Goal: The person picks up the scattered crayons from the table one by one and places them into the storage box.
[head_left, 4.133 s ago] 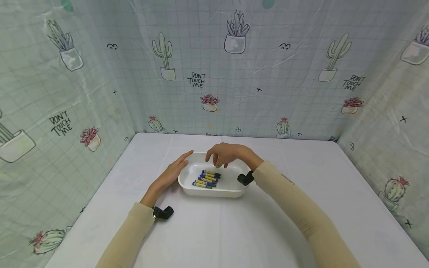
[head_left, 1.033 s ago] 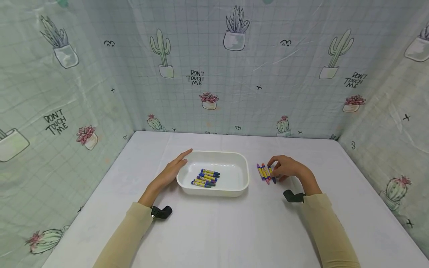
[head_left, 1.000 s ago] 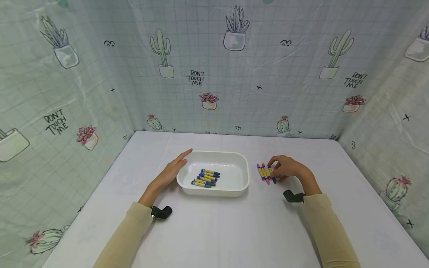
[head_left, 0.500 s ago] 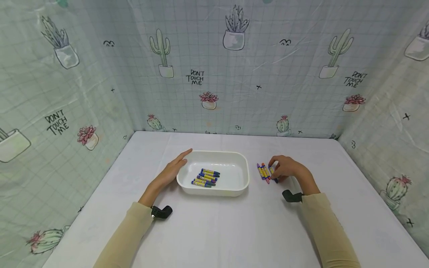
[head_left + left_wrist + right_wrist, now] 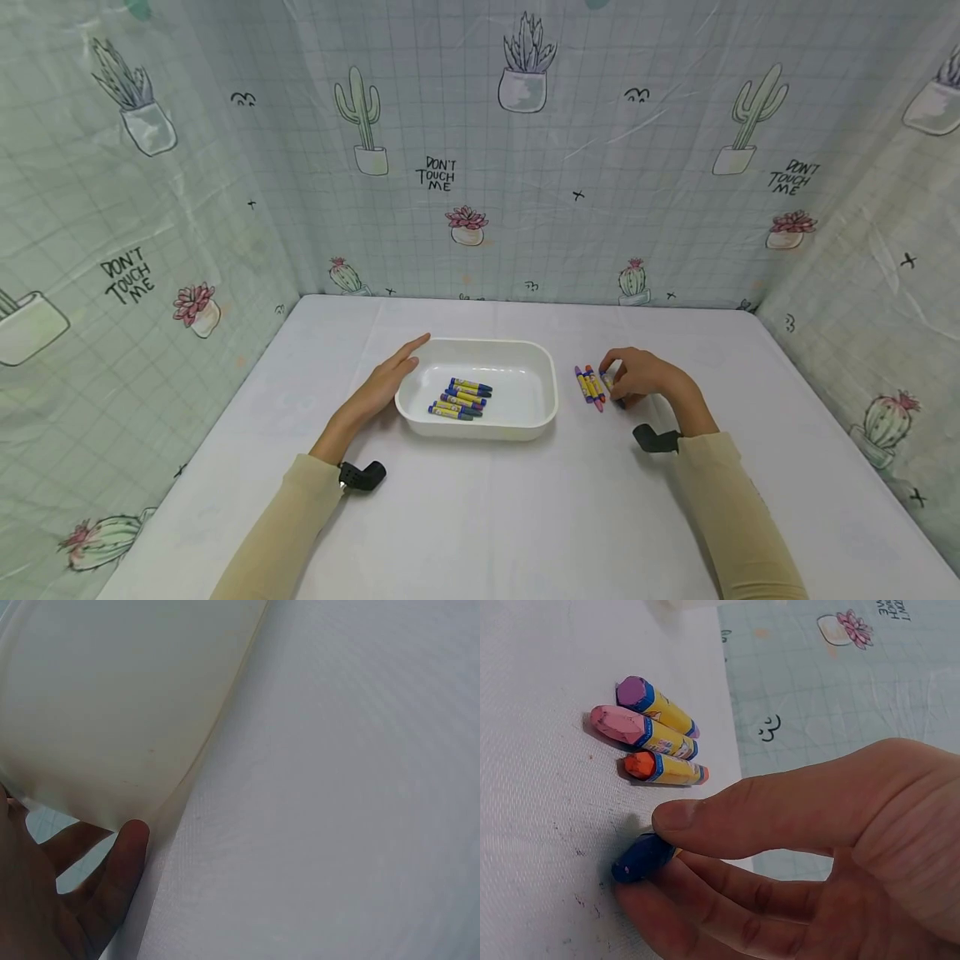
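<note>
My right hand (image 5: 637, 373) pinches a dark blue crayon (image 5: 643, 857) between thumb and fingers, low over the table to the right of the tray. Just left of it, a purple crayon (image 5: 667, 711), a pink crayon (image 5: 622, 724) and an orange crayon (image 5: 676, 770) lie side by side. With fingers extended, my left hand (image 5: 381, 385) rests against the left end of the white tray (image 5: 480, 432); the left wrist view has its thumb at the tray's wall. Several yellow-wrapped crayons (image 5: 463, 398) lie in a row inside the tray.
A white cloth (image 5: 480, 517) covers the table. Curtains printed with cacti (image 5: 487, 150) rise behind the table and at both sides. Dark smudges (image 5: 585, 900) mark the cloth beside the blue crayon.
My right hand has moved from over the tray to the table on its right. Within the last second, the blue crayon has shifted slightly right, away from the other three. My left hand stays put.
</note>
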